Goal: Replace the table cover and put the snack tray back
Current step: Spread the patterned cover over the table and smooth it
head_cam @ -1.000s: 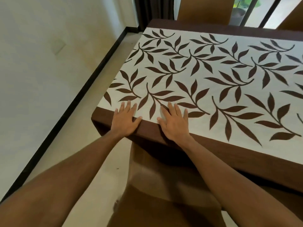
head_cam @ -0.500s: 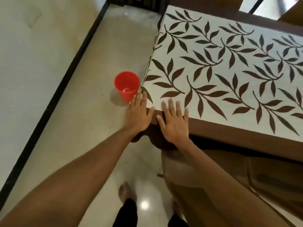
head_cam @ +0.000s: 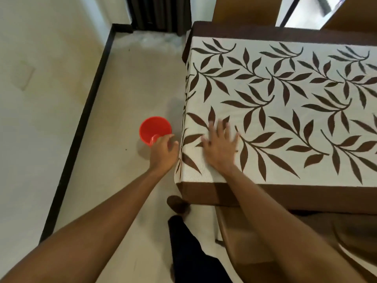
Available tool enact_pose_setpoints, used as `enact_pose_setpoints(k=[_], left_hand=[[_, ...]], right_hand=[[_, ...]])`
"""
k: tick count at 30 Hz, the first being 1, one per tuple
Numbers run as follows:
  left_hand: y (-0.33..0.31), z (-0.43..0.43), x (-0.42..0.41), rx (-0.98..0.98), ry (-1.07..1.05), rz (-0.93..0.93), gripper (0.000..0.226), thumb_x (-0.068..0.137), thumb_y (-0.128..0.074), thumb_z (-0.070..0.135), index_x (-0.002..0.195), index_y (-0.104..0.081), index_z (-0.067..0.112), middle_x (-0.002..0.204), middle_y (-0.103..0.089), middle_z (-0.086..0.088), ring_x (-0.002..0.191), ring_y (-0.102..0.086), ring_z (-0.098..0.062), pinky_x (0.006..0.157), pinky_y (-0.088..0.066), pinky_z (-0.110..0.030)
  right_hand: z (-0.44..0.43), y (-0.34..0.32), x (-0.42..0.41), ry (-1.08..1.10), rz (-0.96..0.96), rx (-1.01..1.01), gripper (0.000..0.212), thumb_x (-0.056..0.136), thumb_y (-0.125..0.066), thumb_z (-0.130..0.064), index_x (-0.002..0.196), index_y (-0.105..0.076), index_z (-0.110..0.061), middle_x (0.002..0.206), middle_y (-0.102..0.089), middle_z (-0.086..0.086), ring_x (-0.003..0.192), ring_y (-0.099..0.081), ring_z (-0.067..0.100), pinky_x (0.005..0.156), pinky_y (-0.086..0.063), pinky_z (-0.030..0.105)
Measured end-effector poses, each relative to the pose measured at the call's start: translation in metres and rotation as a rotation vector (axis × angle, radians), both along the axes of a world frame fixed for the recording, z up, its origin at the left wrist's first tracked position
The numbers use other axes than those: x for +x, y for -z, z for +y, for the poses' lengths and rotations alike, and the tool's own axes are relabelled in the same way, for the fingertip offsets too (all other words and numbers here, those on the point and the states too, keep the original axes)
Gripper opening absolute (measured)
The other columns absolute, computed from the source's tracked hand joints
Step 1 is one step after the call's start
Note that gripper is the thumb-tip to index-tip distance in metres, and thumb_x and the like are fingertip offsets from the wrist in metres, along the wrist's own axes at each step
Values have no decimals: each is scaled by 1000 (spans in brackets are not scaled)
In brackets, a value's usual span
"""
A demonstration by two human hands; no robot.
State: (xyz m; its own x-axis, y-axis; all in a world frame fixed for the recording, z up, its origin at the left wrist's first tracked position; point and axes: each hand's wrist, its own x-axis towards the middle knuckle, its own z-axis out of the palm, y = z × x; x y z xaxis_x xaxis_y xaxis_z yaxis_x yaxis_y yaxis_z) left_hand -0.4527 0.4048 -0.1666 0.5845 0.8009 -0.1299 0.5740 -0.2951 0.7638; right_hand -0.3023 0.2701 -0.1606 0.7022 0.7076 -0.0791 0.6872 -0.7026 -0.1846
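A cream table cover (head_cam: pixel 285 111) with brown leaf print and a dark brown border lies spread over the table. My right hand (head_cam: pixel 221 146) rests flat on its near left corner, fingers spread and blurred. My left hand (head_cam: pixel 164 153) hangs off the table's left edge beside the draped side of the cover, fingers loosely curled and holding nothing. No snack tray is in view.
A red plastic cup (head_cam: pixel 155 128) stands on the pale floor just left of the table, right beyond my left hand. A brown chair seat (head_cam: pixel 255 242) is tucked under the near edge. More chairs stand at the far side. My foot (head_cam: pixel 177 204) is by the table corner.
The view swung left over the table's end. My left hand slid off the cover's corner and now hangs beside the edge. My right hand moved up onto the printed top.
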Motion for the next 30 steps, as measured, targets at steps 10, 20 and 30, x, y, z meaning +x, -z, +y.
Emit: enact_pose_setpoints(k=[10,20,30], left_hand=[[-19,127,128,79,58,-30,36,94,-48,38,102,-75,15,107,-70,-3,105,-60,-24,97,-47,-44],[-33,201,299,409,563,-45,39,97,-49,50,116,-68,21,131,-61,-1,130,-47,-22,107,-39,-47],[-2,308,460,610,834,329,72,99,-19,65,159,-15,26,168,-8,-8,154,-4,-30,122,-1,-53]], right_hand=[[78,-8,65,50,12,265,51,104,-42,-45,147,-48,-18,159,-40,11,150,-31,31,120,-25,59],[183,-2,108,-304,90,219,52,103,-41,-50,144,-56,-22,156,-47,6,151,-30,29,121,-21,59],[202,-12,319,549,-32,171,57,105,-34,-49,155,-39,-22,166,-28,10,153,-23,32,123,-18,59]])
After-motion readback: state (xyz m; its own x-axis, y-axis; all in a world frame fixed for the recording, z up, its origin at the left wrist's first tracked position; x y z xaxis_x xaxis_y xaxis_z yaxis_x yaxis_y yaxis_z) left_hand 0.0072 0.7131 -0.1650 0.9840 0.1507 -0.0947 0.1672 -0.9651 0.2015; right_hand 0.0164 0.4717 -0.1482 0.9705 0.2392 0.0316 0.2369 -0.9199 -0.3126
